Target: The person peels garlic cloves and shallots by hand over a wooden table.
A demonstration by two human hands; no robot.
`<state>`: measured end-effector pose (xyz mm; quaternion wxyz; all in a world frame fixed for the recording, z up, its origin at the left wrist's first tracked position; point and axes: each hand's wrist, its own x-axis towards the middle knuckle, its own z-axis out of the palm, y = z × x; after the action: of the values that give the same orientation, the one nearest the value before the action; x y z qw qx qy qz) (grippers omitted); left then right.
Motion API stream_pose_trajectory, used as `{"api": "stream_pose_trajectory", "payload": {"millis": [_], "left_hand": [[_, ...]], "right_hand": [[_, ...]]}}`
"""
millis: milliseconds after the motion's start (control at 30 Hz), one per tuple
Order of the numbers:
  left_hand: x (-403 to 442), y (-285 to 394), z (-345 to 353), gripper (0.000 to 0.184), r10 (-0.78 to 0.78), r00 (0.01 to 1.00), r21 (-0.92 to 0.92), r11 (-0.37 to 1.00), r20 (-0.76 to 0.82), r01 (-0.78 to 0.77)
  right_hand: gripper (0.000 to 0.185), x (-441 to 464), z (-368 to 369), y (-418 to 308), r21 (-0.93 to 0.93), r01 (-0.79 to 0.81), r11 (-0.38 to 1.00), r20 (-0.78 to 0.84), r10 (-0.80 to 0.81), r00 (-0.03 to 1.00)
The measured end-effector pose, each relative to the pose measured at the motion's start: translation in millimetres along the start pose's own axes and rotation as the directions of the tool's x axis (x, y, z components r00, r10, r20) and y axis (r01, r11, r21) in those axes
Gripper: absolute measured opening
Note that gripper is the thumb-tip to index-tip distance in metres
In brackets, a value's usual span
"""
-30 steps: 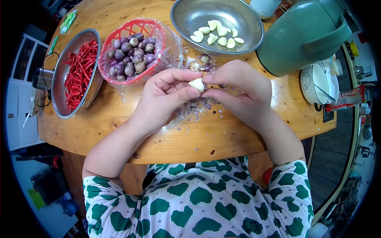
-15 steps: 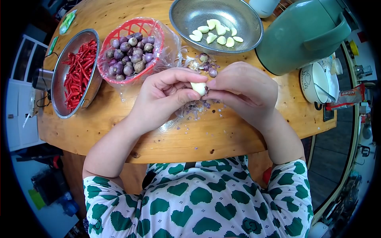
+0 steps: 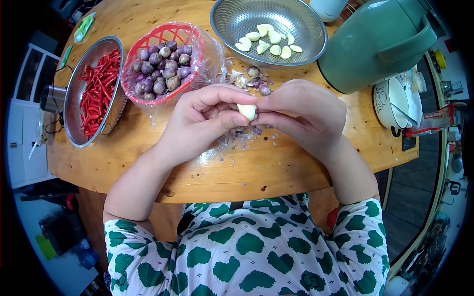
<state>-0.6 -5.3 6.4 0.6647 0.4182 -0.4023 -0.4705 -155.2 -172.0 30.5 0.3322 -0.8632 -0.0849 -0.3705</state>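
Between thumb and fingers of my left hand [image 3: 205, 116] is a pale, mostly peeled garlic clove [image 3: 246, 111]. A bit of purple skin shows at its right end, where the closed fingertips of my right hand [image 3: 306, 111] pinch; how much skin they grip is hidden. Both hands hover over the table, above scattered purple peelings [image 3: 239, 135]. Just beyond the fingers lies a small purple-skinned bulb [image 3: 264, 90], with another bulb [image 3: 253, 71] behind it. Peeled garlic cloves [image 3: 274, 37] lie in a perforated steel colander [image 3: 227, 37] farther back.
A red basket [image 3: 200, 49] lined with plastic holds many purple bulbs [image 3: 160, 69]. On its left stands a steel colander [image 3: 74, 123] of red chillies [image 3: 101, 93]. A green jug [image 3: 365, 54] and a white enamel bowl [image 3: 390, 103] with a spoon occupy the right side of the wooden table [image 3: 237, 182].
My right hand has shifted very slightly at the clove's end. The left hand keeps its hold, and the clove stays in place.
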Motion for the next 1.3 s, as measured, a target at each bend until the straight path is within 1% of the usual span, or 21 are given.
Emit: {"api": "stream_pose_trajectory", "payload": {"millis": [67, 167, 267, 367, 467, 567, 767, 867, 967, 1067, 1167, 1300], "left_hand": [[0.4, -0.1, -0.4, 0.027, -0.001, 1.000, -0.003, 1.000, 0.001, 0.001], [-0.1, -0.7, 0.0, 0.027, -0.004, 1.000, -0.040, 0.999, 0.003, 0.004], [-0.6, 0.7, 0.0, 0.027, -0.004, 1.000, -0.009, 1.000, -0.011, 0.004], [-0.3, -3.5, -4.1, 0.031, 0.054, 0.998, 0.017, 0.998, 0.025, -0.054], [-0.1, -3.8, -3.5, 0.031, 0.067, 0.997, -0.004, 0.998, 0.025, -0.067], [-1.1, 1.4, -0.8, 0.026, 0.006, 1.000, -0.007, 1.000, 0.004, -0.006], [-1.3, 0.7, 0.2, 0.026, -0.009, 1.000, -0.012, 1.000, -0.017, 0.009], [-1.1, -5.4, -3.3, 0.030, 0.075, 0.997, -0.032, 0.997, 0.023, -0.074], [-3.4, -8.0, -0.7, 0.029, 0.122, 0.992, -0.010, 0.992, -0.028, -0.123], [-2.4, -11.4, -1.0, 0.027, 0.169, 0.984, -0.054, 0.984, -0.056, -0.172], [-1.8, -10.8, -1.7, 0.027, 0.191, 0.978, -0.003, 0.981, -0.087, -0.192], [-2.7, -10.4, 2.6, 0.028, 0.263, 0.957, 0.085, 0.964, -0.119, -0.254]], "right_hand": [[0.014, 0.0, 1.7, 1.8, -0.018, 0.047, 0.999, -0.005, -0.047, 0.999], [0.015, -2.2, 0.1, 6.4, 0.018, 0.088, 0.996, 0.005, -0.088, 0.996], [0.016, -0.6, -0.1, 4.8, 0.006, 0.088, 0.996, 0.008, -0.088, 0.996], [0.015, -2.5, 1.8, 4.4, 0.029, 0.050, 0.998, -0.017, -0.050, 0.999], [0.014, -0.2, 3.8, -0.9, 0.019, 0.032, 0.999, -0.053, -0.031, 0.998], [0.014, -2.7, 4.5, 4.1, -0.005, 0.096, 0.995, -0.052, -0.096, 0.994], [0.013, -1.4, 1.8, 4.3, -0.005, 0.107, 0.994, -0.022, -0.108, 0.994], [0.015, -1.5, 1.1, 2.5, -0.006, 0.087, 0.996, -0.022, -0.087, 0.996], [0.017, -1.0, 3.4, -3.6, 0.021, -0.051, 0.998, -0.035, 0.052, 0.998], [0.021, -1.9, 7.0, -1.1, 0.095, -0.151, 0.984, -0.031, 0.155, 0.987], [0.019, -2.0, 8.1, 1.0, 0.075, -0.193, 0.978, -0.014, 0.194, 0.981], [0.016, -6.3, 12.4, 2.7, 0.106, -0.210, 0.972, 0.001, 0.211, 0.978]]}}
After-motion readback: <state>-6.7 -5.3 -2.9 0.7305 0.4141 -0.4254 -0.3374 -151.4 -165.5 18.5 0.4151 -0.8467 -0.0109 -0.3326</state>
